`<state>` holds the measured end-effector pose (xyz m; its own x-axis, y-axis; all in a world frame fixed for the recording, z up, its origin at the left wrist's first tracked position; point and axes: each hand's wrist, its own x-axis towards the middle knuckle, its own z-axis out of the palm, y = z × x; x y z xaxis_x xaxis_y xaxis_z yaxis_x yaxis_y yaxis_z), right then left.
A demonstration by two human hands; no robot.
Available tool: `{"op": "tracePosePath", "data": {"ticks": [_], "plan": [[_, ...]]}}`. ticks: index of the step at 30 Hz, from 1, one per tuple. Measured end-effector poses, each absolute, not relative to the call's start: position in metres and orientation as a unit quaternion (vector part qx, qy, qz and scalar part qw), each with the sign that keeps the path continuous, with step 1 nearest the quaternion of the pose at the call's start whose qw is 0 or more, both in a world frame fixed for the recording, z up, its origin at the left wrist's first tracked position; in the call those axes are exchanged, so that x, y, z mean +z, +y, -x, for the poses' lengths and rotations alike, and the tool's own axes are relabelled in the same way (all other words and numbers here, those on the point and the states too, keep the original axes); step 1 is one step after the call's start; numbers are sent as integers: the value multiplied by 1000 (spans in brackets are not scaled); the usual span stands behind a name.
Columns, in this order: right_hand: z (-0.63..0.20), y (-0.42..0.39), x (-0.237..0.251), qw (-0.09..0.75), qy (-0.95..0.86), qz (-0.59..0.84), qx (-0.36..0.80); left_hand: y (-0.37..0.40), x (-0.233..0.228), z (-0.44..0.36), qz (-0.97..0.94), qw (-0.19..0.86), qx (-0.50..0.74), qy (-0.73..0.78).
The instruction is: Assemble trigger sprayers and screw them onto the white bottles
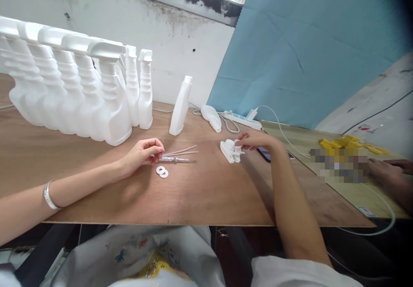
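Observation:
My left hand (146, 150) hovers low over the wooden table with its fingers curled together. What they hold, if anything, is hidden. Beside its fingertips lie thin white tubes (182, 151) and a screwdriver (177, 160) with a clear handle. Two flat white ring washers (160, 170) overlap just in front of that hand. On the other side, my right hand (253, 140) reaches into a small cluster of white trigger spray heads (230, 150), its fingers closed on one of them. A phone (264, 154) lies partly hidden under my right forearm.
White spray bottles (111, 102) with heads stand in rows at the left. A headless bottle (181, 106) stands mid-table; another bottle (212, 118) lies near a power strip (243, 120) and cables. At right are yellow pieces (348, 143) and another person's hand (383, 171).

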<state>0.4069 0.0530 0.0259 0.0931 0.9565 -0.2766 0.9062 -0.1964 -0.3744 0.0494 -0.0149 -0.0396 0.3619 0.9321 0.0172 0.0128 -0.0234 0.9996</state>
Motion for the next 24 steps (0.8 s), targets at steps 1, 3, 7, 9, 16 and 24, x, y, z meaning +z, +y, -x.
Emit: {"op": "tracePosePath", "data": {"ticks": [1,3,7,9,16,24], "plan": [[-406,52,27,54,-635,735,231,-15,-40,-49,-593,574,401,398],[-406,51,30,56,-639,735,221,-15,-40,-49,-594,574,401,397],[-412,56,29,79,-618,756,201,-15,-39,-49,-593,576,402,393],[-415,60,27,93,-611,767,175,-15,-39,-49,-594,575,403,392],[-394,56,32,239,-585,767,-114,-16,-37,-50,-582,564,425,404],[-285,51,23,366,-755,537,-88,-12,-38,-48,-579,537,447,420]]}}
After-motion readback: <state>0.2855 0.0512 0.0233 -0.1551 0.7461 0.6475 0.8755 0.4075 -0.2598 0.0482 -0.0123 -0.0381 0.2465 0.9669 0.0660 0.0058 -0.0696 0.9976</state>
